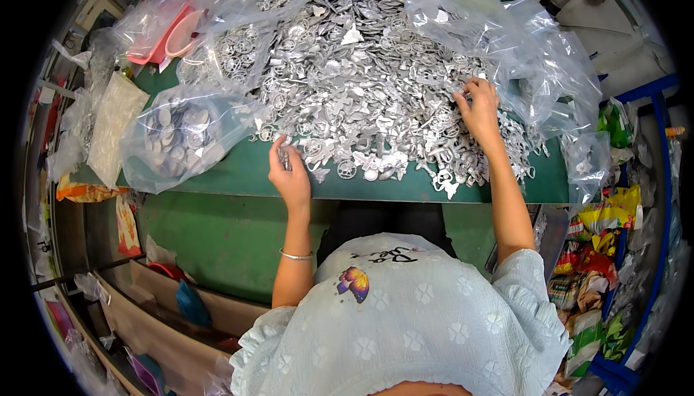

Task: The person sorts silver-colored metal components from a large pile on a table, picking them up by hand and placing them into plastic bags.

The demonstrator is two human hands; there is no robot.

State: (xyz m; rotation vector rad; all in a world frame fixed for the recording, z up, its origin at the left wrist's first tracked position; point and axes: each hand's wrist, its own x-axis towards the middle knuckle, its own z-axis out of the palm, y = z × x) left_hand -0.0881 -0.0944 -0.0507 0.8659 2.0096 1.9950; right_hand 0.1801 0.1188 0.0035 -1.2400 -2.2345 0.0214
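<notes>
A broad heap of small silvery metal pieces, among them rings, openwork discs and flat cut-out shapes, spreads over the green table. My left hand is at the heap's near left edge, its fingers curled with a few grey metal pieces showing between thumb and fingers. On the right side of the heap, my right hand rests among the pieces with bent fingers drawn toward the thumb. What lies between those fingertips is too small to tell.
A clear plastic bag of round metal discs lies at the table's left. Clear plastic sheeting drapes the right side. Pink-red scoop-like trays sit at the far left. A blue rack with colourful packages stands right; a cardboard box is below left.
</notes>
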